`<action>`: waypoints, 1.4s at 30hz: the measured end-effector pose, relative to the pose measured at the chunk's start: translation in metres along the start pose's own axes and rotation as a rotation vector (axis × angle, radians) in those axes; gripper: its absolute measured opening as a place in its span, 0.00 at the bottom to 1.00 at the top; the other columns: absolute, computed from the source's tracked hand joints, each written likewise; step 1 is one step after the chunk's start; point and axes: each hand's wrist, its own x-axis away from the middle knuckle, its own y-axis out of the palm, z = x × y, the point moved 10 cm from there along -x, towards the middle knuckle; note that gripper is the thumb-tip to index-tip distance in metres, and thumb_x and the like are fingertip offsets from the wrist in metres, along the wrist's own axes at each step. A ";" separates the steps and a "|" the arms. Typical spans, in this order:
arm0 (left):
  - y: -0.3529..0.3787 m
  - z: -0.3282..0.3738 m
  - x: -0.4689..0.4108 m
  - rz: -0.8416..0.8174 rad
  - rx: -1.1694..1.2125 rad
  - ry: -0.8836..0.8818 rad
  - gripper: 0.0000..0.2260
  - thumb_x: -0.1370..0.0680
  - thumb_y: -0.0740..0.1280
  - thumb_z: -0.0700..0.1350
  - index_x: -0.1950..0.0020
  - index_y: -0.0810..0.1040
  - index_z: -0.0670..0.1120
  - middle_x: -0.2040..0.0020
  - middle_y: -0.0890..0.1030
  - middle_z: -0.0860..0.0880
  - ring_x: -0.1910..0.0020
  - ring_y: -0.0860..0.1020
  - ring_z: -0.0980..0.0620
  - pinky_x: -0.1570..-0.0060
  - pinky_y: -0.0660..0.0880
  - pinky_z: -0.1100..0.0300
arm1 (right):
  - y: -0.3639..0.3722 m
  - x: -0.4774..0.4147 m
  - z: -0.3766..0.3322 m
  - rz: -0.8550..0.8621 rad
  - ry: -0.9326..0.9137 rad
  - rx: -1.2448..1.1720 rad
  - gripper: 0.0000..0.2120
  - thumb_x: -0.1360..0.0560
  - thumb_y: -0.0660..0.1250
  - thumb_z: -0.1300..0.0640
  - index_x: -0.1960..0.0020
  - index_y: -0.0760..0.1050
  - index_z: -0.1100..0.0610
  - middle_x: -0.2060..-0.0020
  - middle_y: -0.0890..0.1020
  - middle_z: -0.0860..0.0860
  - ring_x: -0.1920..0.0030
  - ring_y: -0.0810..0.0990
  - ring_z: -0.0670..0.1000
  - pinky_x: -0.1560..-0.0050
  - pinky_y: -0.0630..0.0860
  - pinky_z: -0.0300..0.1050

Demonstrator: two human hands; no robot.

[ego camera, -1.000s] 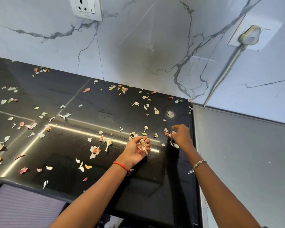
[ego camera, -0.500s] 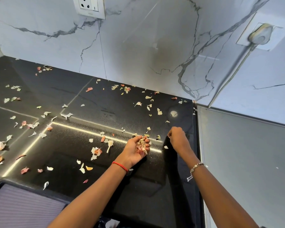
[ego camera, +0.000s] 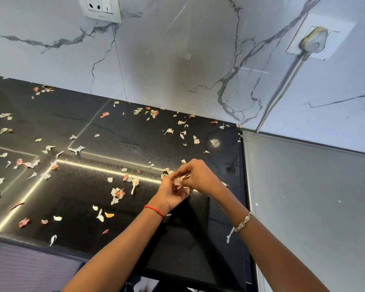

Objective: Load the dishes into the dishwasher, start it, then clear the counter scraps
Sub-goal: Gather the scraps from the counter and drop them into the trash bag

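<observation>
Several pale and pink peel scraps (ego camera: 118,193) lie scattered over the black counter (ego camera: 89,186). My left hand (ego camera: 170,191), palm up and cupped, holds a small heap of gathered scraps (ego camera: 180,183). My right hand (ego camera: 199,178) is right against it from the right, its fingertips pinching scraps over the left palm. Both hands hover just above the counter near its right end.
A marble-look wall with a white socket (ego camera: 100,7) runs behind the counter. A plugged-in cable (ego camera: 282,91) hangs down at the right. A grey steel surface (ego camera: 314,207) adjoins the counter's right edge. A purplish ribbed surface (ego camera: 19,268) shows below the counter's front edge.
My right hand has moved left from the counter's right part to the cupped left hand, bringing the picked-up scraps with it. The left hand has stayed almost in place.
</observation>
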 end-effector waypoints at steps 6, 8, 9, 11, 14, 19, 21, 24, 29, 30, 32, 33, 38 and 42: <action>-0.004 -0.006 0.005 -0.023 0.096 -0.071 0.12 0.20 0.53 0.42 0.59 0.72 0.40 0.67 0.74 0.45 0.75 0.74 0.51 0.75 0.72 0.66 | -0.059 0.010 0.061 0.359 0.218 -0.101 0.13 0.31 0.67 0.74 0.50 0.81 0.62 0.53 0.83 0.53 0.56 0.80 0.44 0.60 0.74 0.29; -0.007 -0.005 0.008 -0.036 0.090 -0.067 0.11 0.20 0.53 0.41 0.59 0.71 0.41 0.68 0.72 0.46 0.75 0.73 0.52 0.75 0.71 0.67 | -0.060 0.015 0.103 0.326 0.409 -0.004 0.12 0.30 0.69 0.71 0.47 0.78 0.64 0.50 0.80 0.56 0.51 0.79 0.50 0.55 0.74 0.34; -0.008 -0.004 0.009 -0.042 0.083 -0.067 0.11 0.20 0.53 0.41 0.59 0.70 0.41 0.68 0.72 0.46 0.75 0.72 0.52 0.75 0.70 0.67 | -0.054 0.018 0.123 0.256 0.503 0.042 0.11 0.30 0.71 0.68 0.48 0.77 0.64 0.51 0.79 0.57 0.50 0.78 0.53 0.53 0.74 0.39; -0.012 -0.001 0.011 -0.044 0.070 -0.064 0.11 0.20 0.53 0.41 0.60 0.70 0.41 0.68 0.72 0.47 0.74 0.71 0.53 0.76 0.69 0.67 | -0.036 0.023 0.144 0.099 0.615 0.126 0.14 0.31 0.75 0.57 0.54 0.72 0.62 0.53 0.75 0.57 0.51 0.76 0.55 0.53 0.73 0.45; -0.018 0.005 0.014 -0.029 0.072 -0.051 0.12 0.20 0.52 0.42 0.61 0.70 0.41 0.69 0.72 0.47 0.75 0.71 0.53 0.77 0.68 0.67 | -0.022 0.020 0.144 0.081 0.626 0.165 0.20 0.33 0.75 0.48 0.56 0.70 0.60 0.43 0.71 0.62 0.41 0.71 0.59 0.47 0.71 0.48; -0.031 0.017 0.022 0.011 0.097 -0.004 0.12 0.20 0.53 0.41 0.61 0.70 0.41 0.69 0.72 0.46 0.75 0.71 0.52 0.77 0.69 0.66 | -0.001 0.001 0.122 0.150 0.574 0.036 0.17 0.31 0.74 0.62 0.68 0.66 0.61 0.67 0.69 0.58 0.67 0.70 0.52 0.69 0.68 0.47; -0.034 0.023 0.027 0.014 0.108 0.012 0.12 0.20 0.53 0.41 0.61 0.70 0.41 0.69 0.72 0.46 0.75 0.71 0.52 0.77 0.69 0.66 | 0.000 -0.008 0.112 0.245 0.519 -0.034 0.05 0.29 0.67 0.70 0.60 0.73 0.65 0.59 0.77 0.63 0.57 0.78 0.56 0.58 0.75 0.51; -0.040 0.033 0.035 0.028 0.130 0.044 0.12 0.20 0.53 0.41 0.60 0.71 0.41 0.68 0.72 0.46 0.73 0.71 0.52 0.77 0.70 0.66 | 0.000 -0.023 0.100 0.319 0.424 -0.145 0.03 0.29 0.64 0.73 0.55 0.75 0.71 0.59 0.76 0.60 0.57 0.75 0.54 0.56 0.73 0.47; -0.053 0.046 0.044 0.047 0.157 0.089 0.13 0.19 0.53 0.41 0.61 0.71 0.41 0.68 0.72 0.46 0.72 0.71 0.52 0.77 0.70 0.66 | -0.008 -0.038 0.095 0.328 0.410 -0.050 0.11 0.31 0.66 0.71 0.67 0.68 0.60 0.63 0.67 0.55 0.57 0.67 0.53 0.66 0.69 0.45; -0.055 0.049 0.045 0.052 0.162 0.096 0.13 0.19 0.53 0.41 0.61 0.71 0.41 0.68 0.72 0.46 0.73 0.71 0.52 0.77 0.70 0.66 | -0.004 -0.044 0.096 0.290 0.406 -0.014 0.16 0.30 0.64 0.70 0.70 0.62 0.57 0.65 0.64 0.53 0.57 0.64 0.53 0.70 0.62 0.41; -0.059 0.052 0.047 0.060 0.179 0.107 0.13 0.19 0.53 0.42 0.61 0.71 0.42 0.68 0.72 0.46 0.73 0.71 0.52 0.77 0.70 0.66 | 0.005 -0.053 0.087 0.218 0.359 0.018 0.14 0.28 0.63 0.70 0.69 0.65 0.59 0.64 0.67 0.57 0.57 0.66 0.54 0.70 0.63 0.42; -0.061 0.053 0.047 0.063 0.187 0.110 0.13 0.19 0.53 0.42 0.61 0.71 0.42 0.68 0.72 0.46 0.73 0.71 0.52 0.77 0.70 0.67 | 0.010 -0.057 0.085 0.195 0.341 0.002 0.08 0.28 0.62 0.70 0.64 0.72 0.63 0.61 0.72 0.60 0.56 0.71 0.55 0.66 0.69 0.46; -0.066 0.058 0.050 0.064 0.217 0.124 0.13 0.19 0.52 0.42 0.61 0.70 0.42 0.69 0.72 0.46 0.74 0.71 0.53 0.77 0.69 0.67 | 0.010 -0.074 0.064 0.174 0.184 0.045 0.20 0.27 0.59 0.73 0.37 0.73 0.65 0.41 0.72 0.60 0.40 0.73 0.55 0.50 0.69 0.37; -0.071 0.061 0.050 0.081 0.231 0.143 0.13 0.19 0.53 0.41 0.61 0.71 0.42 0.68 0.72 0.46 0.73 0.71 0.52 0.77 0.70 0.67 | 0.037 -0.077 0.051 0.036 0.034 0.183 0.17 0.23 0.61 0.63 0.35 0.70 0.64 0.39 0.68 0.58 0.36 0.66 0.55 0.37 0.63 0.41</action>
